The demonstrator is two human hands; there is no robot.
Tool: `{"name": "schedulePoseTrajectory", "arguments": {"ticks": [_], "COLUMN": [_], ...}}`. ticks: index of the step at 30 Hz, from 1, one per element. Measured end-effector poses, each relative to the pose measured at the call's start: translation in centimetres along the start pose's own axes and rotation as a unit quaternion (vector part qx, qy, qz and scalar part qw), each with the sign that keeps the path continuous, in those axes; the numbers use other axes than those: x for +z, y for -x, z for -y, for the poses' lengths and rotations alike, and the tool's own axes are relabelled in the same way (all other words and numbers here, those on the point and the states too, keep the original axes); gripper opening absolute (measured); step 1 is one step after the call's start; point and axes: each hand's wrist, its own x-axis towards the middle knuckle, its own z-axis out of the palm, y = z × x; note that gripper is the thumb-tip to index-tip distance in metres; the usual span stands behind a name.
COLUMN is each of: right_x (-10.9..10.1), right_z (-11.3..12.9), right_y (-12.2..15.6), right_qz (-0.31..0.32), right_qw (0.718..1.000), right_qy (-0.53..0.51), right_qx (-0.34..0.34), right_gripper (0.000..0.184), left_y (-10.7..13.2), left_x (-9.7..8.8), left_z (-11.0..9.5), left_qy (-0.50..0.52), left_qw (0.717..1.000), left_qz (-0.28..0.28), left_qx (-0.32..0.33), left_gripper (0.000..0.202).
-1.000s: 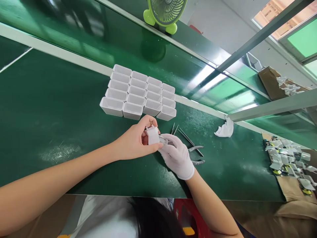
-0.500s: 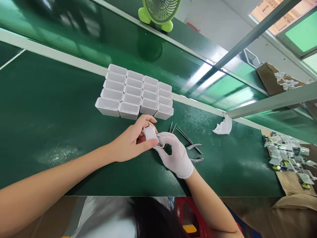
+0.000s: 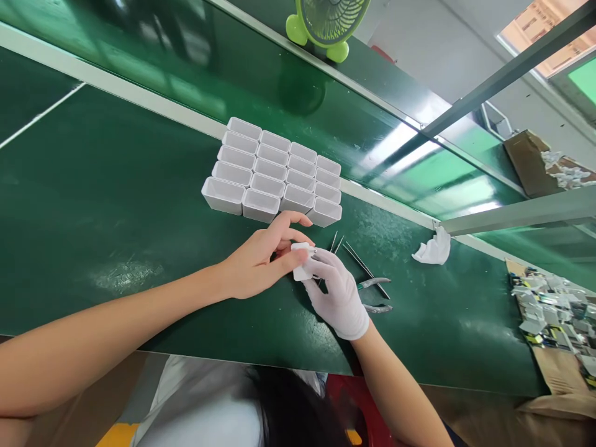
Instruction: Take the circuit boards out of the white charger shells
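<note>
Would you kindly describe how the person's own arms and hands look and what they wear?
The left hand is bare. The right hand wears a plain white glove that covers it to the wrist, with no marking visible. Both forearms are bare, with no sleeve on them, and no watch shows.

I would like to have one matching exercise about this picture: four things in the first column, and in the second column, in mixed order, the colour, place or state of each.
Things
1. Fan
2. Open containers
3. Right hand
4. Small white piece

Descriptions
A. Covered by a white glove
B. At the thumb of the bare left hand
C. Bright green frame
D. Standing close together in rows

Right pairs: 1-C, 2-D, 3-A, 4-B
</note>
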Motion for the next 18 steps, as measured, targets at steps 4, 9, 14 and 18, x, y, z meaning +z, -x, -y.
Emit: {"name": "schedulePoseTrajectory", "arguments": {"ticks": [4,9,14,18], "right_x": [-0.4,-2.3,-2.7,-2.2], "right_z": [1.0,2.0,2.1,2.4], "right_y": [-0.4,-1.3,-1.4,-1.4], "right_qz": [-0.047,-0.100,-0.038,-0.020], "right_qw": [0.972,0.746,0.595,0.547], "right_qy": [-0.177,-0.547,-0.683,-0.721], "right_qx": [0.148,0.366,0.423,0.425], "right_gripper": [0.024,0.023,0.034,0.028], "left_y": [-0.1,0.1,0.1,0.1], "left_x": [-0.2,0.0,0.5,0.5], "left_z": [0.1,0.7,1.2,1.0], "left_qy": [0.054,-0.095,-0.192,-0.198], "left_qw": [0.997,0.977,0.944,0.946], "left_qz": [-0.041,-0.005,-0.015,-0.035], "left_qx": [0.026,0.192,0.268,0.255], "left_gripper": [0.045,0.071,0.065,0.061]}}
